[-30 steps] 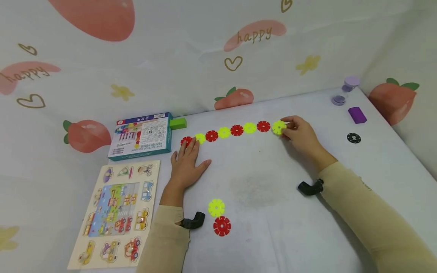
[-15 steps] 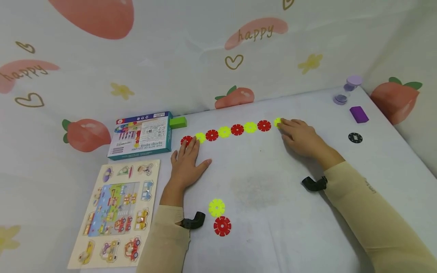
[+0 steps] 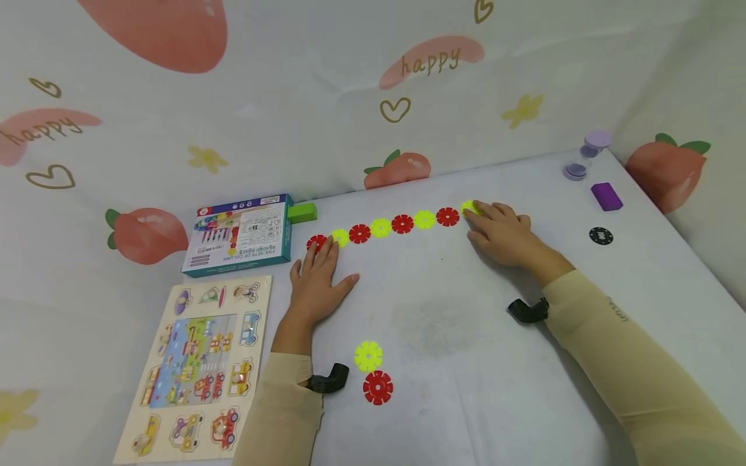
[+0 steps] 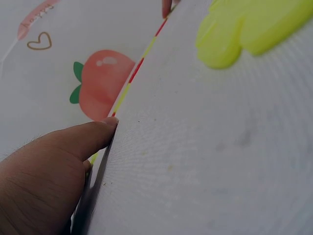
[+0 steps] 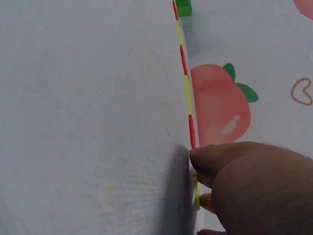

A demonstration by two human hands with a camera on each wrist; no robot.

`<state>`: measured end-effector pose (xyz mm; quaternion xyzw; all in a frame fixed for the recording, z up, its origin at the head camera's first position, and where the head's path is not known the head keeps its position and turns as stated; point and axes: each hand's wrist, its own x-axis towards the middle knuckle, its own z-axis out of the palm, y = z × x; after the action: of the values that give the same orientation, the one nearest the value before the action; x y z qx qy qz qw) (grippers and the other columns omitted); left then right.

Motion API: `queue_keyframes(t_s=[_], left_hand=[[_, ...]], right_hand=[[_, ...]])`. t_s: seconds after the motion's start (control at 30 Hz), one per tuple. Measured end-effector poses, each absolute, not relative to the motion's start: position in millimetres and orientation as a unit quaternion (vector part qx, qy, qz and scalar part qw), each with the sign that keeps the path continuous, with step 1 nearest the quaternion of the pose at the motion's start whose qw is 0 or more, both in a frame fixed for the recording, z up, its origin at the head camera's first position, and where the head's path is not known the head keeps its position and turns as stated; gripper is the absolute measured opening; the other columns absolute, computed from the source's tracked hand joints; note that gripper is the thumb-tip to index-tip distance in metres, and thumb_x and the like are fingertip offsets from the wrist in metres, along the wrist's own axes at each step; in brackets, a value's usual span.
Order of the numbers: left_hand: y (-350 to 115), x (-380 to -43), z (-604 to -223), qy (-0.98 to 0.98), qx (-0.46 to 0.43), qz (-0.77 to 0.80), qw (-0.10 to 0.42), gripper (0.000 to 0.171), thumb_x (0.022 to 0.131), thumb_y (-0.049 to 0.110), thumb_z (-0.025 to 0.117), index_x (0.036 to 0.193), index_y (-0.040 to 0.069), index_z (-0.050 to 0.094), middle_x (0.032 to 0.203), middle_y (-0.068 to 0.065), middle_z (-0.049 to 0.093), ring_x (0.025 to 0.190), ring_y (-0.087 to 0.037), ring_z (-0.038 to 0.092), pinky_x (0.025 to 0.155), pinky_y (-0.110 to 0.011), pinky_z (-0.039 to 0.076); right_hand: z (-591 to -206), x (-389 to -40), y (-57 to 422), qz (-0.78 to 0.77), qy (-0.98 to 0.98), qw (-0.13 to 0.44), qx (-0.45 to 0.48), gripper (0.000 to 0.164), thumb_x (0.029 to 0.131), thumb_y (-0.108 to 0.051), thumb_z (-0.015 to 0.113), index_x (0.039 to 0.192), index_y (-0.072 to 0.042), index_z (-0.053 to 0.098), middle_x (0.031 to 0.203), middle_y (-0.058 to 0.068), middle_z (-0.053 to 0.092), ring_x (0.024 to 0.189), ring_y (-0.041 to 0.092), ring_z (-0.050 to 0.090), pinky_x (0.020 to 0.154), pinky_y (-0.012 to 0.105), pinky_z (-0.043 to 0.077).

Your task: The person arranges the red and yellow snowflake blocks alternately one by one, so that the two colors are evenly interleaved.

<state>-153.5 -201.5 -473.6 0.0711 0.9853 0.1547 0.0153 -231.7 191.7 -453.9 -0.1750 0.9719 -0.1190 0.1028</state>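
A row of notched snowflake discs, red and yellow in turn, crosses the far part of the table in the head view. My left hand (image 3: 316, 285) lies flat at its left end, fingertips over the end red disc (image 3: 315, 242) and the neighbouring yellow disc (image 3: 340, 238). At the other end, the extended fingers of my right hand (image 3: 504, 236) rest on the last yellow disc (image 3: 469, 206), hiding part of it. A red disc (image 3: 447, 217) sits just left of those fingers. Nearer the front lie another yellow disc (image 3: 368, 356) and red disc (image 3: 378, 388), close together.
To the left are a boxed bead set (image 3: 239, 236), a green block (image 3: 302, 213) and a wooden picture puzzle board (image 3: 195, 369). An hourglass (image 3: 585, 155), a purple block (image 3: 607, 197) and a black chip (image 3: 601, 235) lie at the right. A printed cloth hangs behind.
My right hand has gone from pinching the last yellow disc by its edge to laying its fingers on top of it, against the table. My left hand has stayed in place.
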Motion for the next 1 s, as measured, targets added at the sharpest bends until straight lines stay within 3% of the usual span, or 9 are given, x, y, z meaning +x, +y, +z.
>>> queue_keyframes(t_s=[0.3,0.77,0.9,1.0], left_hand=[[-202,-154,-475,0.986,0.070,0.153,0.018,0.089,0.085,0.069,0.048,0.154,0.020,0.019,0.159,0.005,0.008,0.144,-0.025,-0.002,0.107,-0.061,0.002],[-204,-152,-476,0.985,0.067,0.156,0.012,0.088,0.085,0.067,0.050,0.154,0.020,0.022,0.159,0.004,0.010,0.144,-0.026,0.000,0.107,-0.060,0.003],[-205,-153,-478,0.986,0.066,0.154,0.013,0.089,0.085,0.069,0.048,0.154,0.021,0.020,0.159,0.006,0.009,0.144,-0.025,-0.002,0.107,-0.060,0.002],[-205,-154,-479,0.985,0.070,0.158,0.012,0.089,0.085,0.071,0.046,0.154,0.021,0.019,0.159,0.006,0.008,0.144,-0.024,-0.003,0.107,-0.060,0.001]], right_hand=[[-458,-227,189,-0.135,0.972,0.098,-0.167,0.069,0.095,-0.050,0.048,0.151,-0.014,0.028,0.158,0.009,0.013,0.138,0.041,0.010,0.092,0.065,0.020],[-457,-223,180,-0.135,0.972,0.090,-0.169,0.081,0.090,-0.062,0.047,0.153,-0.018,0.024,0.155,0.014,0.014,0.135,0.044,0.013,0.091,0.065,0.019],[-457,-214,175,-0.227,0.957,0.034,-0.179,0.072,0.092,-0.056,0.051,0.149,-0.014,0.034,0.150,0.013,0.026,0.133,0.041,0.020,0.095,0.063,0.021],[-457,-194,161,-0.361,0.912,-0.012,-0.195,0.057,0.093,-0.043,0.058,0.139,-0.010,0.047,0.138,0.011,0.042,0.123,0.033,0.038,0.094,0.053,0.035]])
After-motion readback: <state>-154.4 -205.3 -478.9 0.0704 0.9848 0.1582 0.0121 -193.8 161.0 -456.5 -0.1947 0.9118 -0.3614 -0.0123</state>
